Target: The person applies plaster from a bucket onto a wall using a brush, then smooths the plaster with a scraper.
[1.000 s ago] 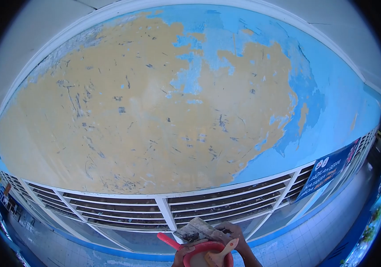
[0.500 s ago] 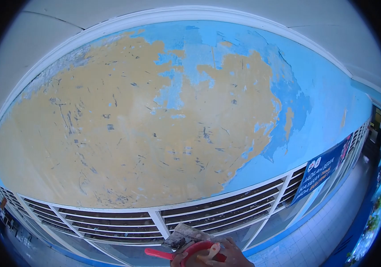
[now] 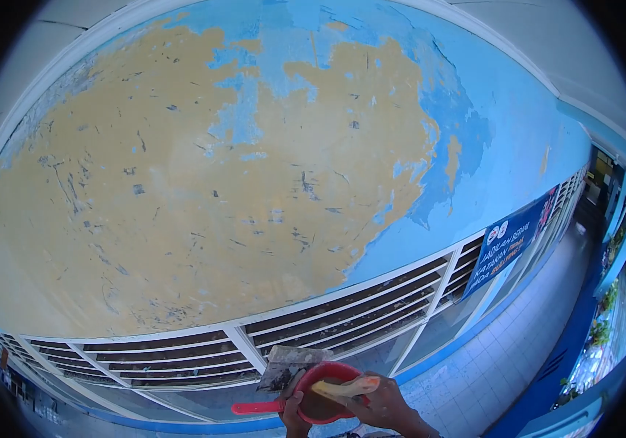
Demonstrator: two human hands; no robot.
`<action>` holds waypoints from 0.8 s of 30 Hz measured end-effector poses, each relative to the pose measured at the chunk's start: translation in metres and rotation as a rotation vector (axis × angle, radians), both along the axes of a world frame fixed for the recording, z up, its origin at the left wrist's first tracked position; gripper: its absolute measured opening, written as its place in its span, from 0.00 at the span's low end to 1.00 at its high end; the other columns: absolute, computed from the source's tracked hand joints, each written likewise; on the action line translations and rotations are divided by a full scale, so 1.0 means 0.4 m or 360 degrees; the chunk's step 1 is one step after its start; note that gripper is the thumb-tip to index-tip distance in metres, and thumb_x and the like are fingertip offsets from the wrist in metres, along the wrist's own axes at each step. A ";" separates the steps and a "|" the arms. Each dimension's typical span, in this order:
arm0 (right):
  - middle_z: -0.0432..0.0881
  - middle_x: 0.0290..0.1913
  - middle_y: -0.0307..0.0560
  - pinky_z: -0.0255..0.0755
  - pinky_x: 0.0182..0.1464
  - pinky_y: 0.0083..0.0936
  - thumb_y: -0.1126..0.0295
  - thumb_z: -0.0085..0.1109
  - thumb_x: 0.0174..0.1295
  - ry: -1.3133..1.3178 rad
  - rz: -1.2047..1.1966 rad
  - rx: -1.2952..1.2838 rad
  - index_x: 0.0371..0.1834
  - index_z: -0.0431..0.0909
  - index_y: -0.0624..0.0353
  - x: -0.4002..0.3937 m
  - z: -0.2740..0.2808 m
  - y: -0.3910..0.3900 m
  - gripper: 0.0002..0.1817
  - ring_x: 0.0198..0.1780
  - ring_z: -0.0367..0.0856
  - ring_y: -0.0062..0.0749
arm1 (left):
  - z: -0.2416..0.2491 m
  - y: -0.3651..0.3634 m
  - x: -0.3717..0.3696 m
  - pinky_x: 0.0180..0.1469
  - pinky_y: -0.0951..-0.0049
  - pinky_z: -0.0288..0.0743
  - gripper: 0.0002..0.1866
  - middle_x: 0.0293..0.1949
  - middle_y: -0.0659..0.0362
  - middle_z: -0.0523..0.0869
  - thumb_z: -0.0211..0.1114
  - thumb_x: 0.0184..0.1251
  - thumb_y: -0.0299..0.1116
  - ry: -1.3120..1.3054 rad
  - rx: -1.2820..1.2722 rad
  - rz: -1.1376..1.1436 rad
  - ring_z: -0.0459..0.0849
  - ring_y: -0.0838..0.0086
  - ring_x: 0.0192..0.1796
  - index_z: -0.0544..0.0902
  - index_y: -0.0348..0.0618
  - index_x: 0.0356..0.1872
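One blue banner (image 3: 506,250) read "JADILAH BERANI KATAKAN TIDAK PADA BULLYING!" One red, long-handled dipper (image 3: 335,369), brownish within, was clamped in the left hand (image 3: 293,416) below the louvres (image 3: 349,314); one grey-stained plate (image 3: 281,369) showed just behind it. The right hand (image 3: 390,406) was clenched around one pale brush (image 3: 338,388) over the dipper.

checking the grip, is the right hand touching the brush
Touching: the head view shows the right hand closed on the brush near one end, with no gap between them.
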State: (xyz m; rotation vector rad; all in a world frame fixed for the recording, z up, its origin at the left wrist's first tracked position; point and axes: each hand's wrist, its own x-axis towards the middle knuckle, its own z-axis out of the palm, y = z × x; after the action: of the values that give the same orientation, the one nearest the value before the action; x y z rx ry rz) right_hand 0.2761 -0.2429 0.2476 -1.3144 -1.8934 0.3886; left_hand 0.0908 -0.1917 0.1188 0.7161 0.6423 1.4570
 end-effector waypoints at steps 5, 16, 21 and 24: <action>0.88 0.38 0.50 0.83 0.35 0.34 0.73 0.76 0.54 0.0191 -0.0109 0.0333 0.45 0.85 0.63 0.015 -0.027 -0.008 0.15 0.35 0.89 0.42 | 0.047 0.002 0.009 0.70 0.59 0.72 0.36 0.58 0.39 0.84 0.61 0.58 0.40 0.0013 0.0059 0.0049 0.83 0.54 0.61 0.75 0.20 0.64; 0.89 0.29 0.49 0.77 0.31 0.25 0.73 0.74 0.59 0.0599 -0.0483 0.0182 0.41 0.88 0.67 0.027 -0.037 -0.021 0.10 0.27 0.86 0.29 | 0.064 0.014 0.014 0.70 0.60 0.72 0.35 0.59 0.41 0.84 0.61 0.61 0.40 0.0171 0.0131 0.0071 0.83 0.56 0.62 0.76 0.22 0.65; 0.89 0.27 0.48 0.74 0.30 0.20 0.72 0.74 0.60 0.1010 -0.0684 -0.0233 0.38 0.88 0.71 0.033 -0.040 -0.011 0.11 0.25 0.84 0.23 | 0.073 0.017 0.017 0.67 0.64 0.73 0.29 0.56 0.43 0.87 0.58 0.66 0.37 0.0053 0.0214 0.0107 0.84 0.60 0.59 0.79 0.24 0.63; 0.88 0.29 0.50 0.74 0.29 0.22 0.75 0.73 0.58 0.1647 -0.0584 -0.0482 0.38 0.87 0.75 0.057 -0.053 0.004 0.11 0.26 0.84 0.25 | 0.042 0.031 0.008 0.68 0.63 0.72 0.29 0.56 0.42 0.86 0.58 0.66 0.36 0.0216 0.0243 0.0140 0.84 0.59 0.60 0.78 0.24 0.63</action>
State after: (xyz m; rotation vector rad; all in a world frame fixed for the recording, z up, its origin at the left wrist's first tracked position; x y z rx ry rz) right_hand 0.2990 -0.2411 0.2263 -1.2428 -0.7376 0.9580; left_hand 0.0942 -0.1791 0.1356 0.9215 0.6781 1.5597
